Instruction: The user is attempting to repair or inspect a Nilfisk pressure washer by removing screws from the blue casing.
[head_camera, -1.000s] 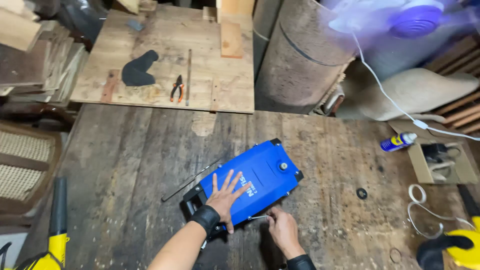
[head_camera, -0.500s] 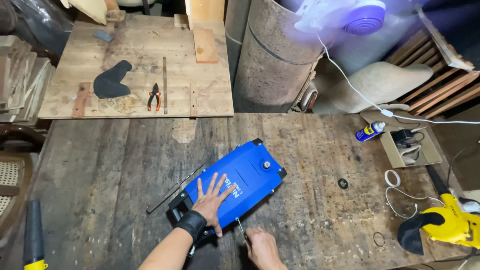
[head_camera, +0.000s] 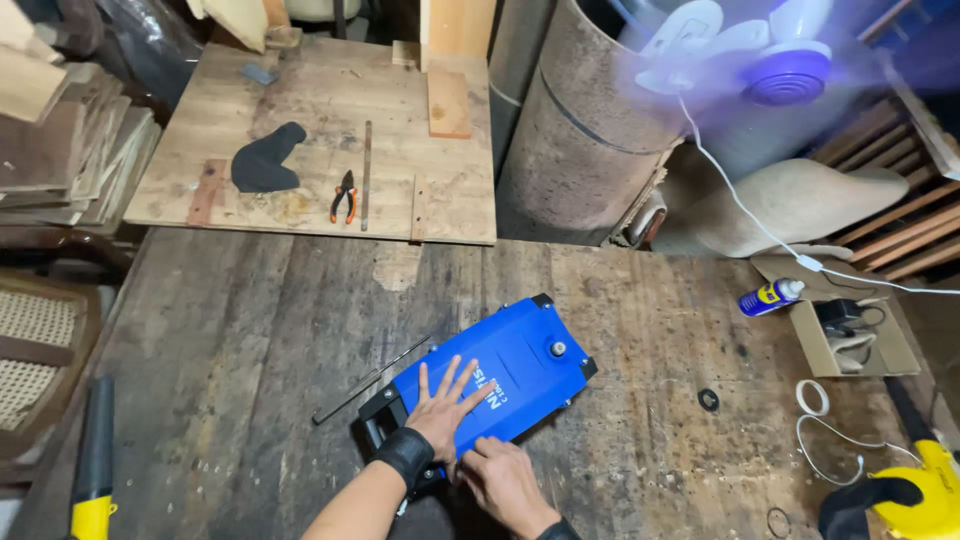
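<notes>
The left hand (head_camera: 443, 413) lies flat with fingers spread on the blue rectangular metal machine case (head_camera: 500, 380), which rests on the worn dark wooden workbench (head_camera: 250, 340). The right hand (head_camera: 505, 478) sits just beside the left fingers at the case's near edge, fingers curled; whether they grip anything cannot be told. A thin dark metal rod (head_camera: 370, 380) lies just left of the spread fingers.

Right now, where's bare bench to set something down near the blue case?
Widest bare patch: the workbench left of the blue machine case, above the thin metal rod. Another lies between the case and the black ring. Crowded: the right edge, with spray can, cardboard box and yellow tool. Both hands, left hand and right hand, fill the near edge.
</notes>
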